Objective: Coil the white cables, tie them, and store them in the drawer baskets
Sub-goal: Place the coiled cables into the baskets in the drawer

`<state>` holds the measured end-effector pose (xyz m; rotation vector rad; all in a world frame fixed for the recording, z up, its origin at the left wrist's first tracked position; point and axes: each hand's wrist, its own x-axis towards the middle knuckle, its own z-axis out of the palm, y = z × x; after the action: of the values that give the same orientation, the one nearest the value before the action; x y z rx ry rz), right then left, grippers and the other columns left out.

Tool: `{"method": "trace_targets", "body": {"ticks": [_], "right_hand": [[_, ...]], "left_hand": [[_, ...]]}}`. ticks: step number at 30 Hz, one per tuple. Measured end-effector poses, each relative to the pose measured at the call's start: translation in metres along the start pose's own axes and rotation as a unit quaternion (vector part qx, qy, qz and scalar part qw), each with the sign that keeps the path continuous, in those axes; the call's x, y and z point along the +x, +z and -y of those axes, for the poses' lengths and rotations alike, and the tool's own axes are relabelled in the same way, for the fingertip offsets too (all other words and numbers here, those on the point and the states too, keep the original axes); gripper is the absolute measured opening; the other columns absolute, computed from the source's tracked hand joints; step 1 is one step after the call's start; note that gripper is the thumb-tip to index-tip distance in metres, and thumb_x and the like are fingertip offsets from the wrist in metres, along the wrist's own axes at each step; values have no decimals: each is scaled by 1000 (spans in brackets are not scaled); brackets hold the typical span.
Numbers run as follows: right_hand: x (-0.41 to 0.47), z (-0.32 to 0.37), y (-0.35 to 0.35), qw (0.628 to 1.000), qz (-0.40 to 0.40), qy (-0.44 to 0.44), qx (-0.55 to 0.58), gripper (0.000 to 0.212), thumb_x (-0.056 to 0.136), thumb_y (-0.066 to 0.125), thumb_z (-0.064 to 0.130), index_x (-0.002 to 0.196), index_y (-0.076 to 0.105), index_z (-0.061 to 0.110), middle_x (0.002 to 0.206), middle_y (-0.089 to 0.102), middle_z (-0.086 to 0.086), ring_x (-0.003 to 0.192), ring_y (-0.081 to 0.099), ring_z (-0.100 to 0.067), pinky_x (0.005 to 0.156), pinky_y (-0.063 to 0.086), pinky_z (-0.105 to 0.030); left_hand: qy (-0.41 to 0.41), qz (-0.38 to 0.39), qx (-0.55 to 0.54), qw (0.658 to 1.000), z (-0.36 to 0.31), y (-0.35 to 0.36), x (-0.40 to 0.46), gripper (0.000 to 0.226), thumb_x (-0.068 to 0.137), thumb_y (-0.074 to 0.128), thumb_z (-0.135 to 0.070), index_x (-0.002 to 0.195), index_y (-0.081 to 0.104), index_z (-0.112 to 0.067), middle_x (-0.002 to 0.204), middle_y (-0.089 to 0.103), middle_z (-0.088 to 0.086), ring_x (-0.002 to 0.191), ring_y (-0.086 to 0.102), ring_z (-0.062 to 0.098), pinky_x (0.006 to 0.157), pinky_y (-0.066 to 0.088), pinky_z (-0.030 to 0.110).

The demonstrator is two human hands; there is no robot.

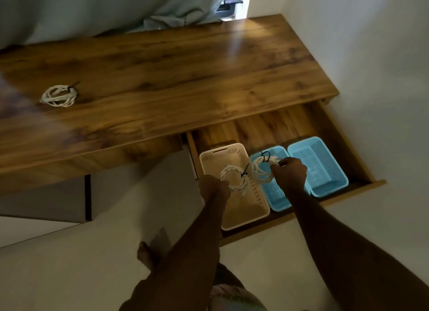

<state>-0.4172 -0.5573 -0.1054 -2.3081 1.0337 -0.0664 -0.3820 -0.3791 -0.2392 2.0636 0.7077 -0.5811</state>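
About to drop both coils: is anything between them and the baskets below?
Nothing visible. The left hand holds its coil over the open beige basket; the right hand holds its coil over the middle blue basket.

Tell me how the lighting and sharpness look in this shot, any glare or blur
Head view: dim overall, with a bright glare patch on the desk top near the window; the left edge is smeared and purplish by the coiled cable on the desk; both hands and their coils look slightly soft; wide-angle tilt skews the drawer.
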Motion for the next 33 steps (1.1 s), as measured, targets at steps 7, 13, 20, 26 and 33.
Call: {"method": "trace_targets", "body": {"ticks": [7, 13, 20, 26, 33], "right_hand": [[28, -39, 4, 998, 2, 51, -20, 22, 76, 72, 22, 91, 76, 6, 83, 74, -15, 84, 69, -36, 69, 45, -31], [41, -60, 16, 997, 22, 69, -24, 29, 80, 75, 27, 97, 76, 4, 90, 75, -17, 90, 70, -37, 71, 45, -31], [45, -67, 30, 996, 45, 76, -24, 37, 84, 74, 39, 102, 75, 7, 102, 74, -18, 102, 67, -40, 83, 53, -40], [47, -66, 31, 992, 65, 98, -36, 41, 82, 74, 40, 105, 75, 6, 103, 74, -19, 101, 68, -39, 82, 54, -39], [35, -24, 4, 996, 43, 50, -55, 27, 80, 70, 12, 105, 71, 3, 103, 72, -19, 102, 67, -39, 87, 53, -41]], "left_hand": [[4, -3, 122, 993, -30, -21, -50, 37, 91, 64, -26, 121, 55, -6, 126, 60, 13, 114, 59, 28, 88, 48, 33], [3, 6, 209, 978, -22, -3, -38, 34, 94, 58, -22, 124, 55, -5, 126, 60, 14, 115, 59, 30, 92, 49, 36], [7, -32, 238, 971, -25, 6, -39, 29, 95, 56, -17, 122, 52, -6, 131, 55, 14, 123, 53, 28, 98, 46, 33], [3, -24, 226, 974, -24, 7, -35, 28, 95, 58, -17, 120, 54, -7, 128, 58, 12, 118, 56, 26, 95, 48, 32], [56, -8, 176, 983, -58, -39, -40, 55, 86, 70, -35, 128, 50, -6, 129, 58, 16, 117, 59, 32, 92, 52, 39]]}}
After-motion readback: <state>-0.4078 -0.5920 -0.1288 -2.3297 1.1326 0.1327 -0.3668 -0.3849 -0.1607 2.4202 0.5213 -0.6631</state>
